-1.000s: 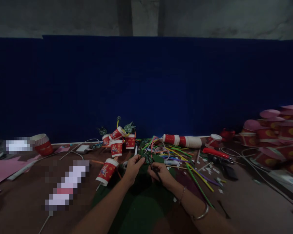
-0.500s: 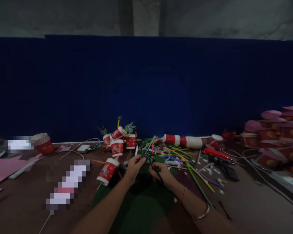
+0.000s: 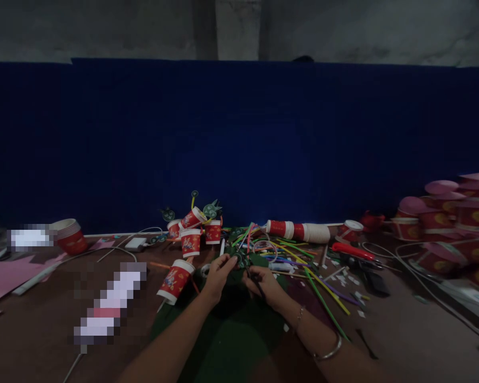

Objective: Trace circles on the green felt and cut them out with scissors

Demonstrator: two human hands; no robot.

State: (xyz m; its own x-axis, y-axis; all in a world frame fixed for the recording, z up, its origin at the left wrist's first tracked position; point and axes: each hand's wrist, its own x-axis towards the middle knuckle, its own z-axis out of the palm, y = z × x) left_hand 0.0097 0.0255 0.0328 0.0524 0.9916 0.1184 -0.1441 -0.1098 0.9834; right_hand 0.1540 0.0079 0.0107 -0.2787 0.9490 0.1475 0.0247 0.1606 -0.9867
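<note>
Vs 0.5 s ago: dark shape [image 3: 303,59] now atop blue partition [image 3: 239,138]; hands approx. same spot. L hand [image 3: 219,274] grip pinches green cutout [image 3: 241,259], ctr of worktop [image 3: 431,340]; R hand [image 3: 265,284] grip closed round dark tool [image 3: 259,288]. Cup stack [image 3: 73,242], far L, nested; cup row [image 3: 299,231] lies nested at back.

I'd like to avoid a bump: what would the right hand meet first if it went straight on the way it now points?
Most likely the dark green patterned piece held by the left hand, just ahead of the right hand, though depth is hard to judge here.
</note>
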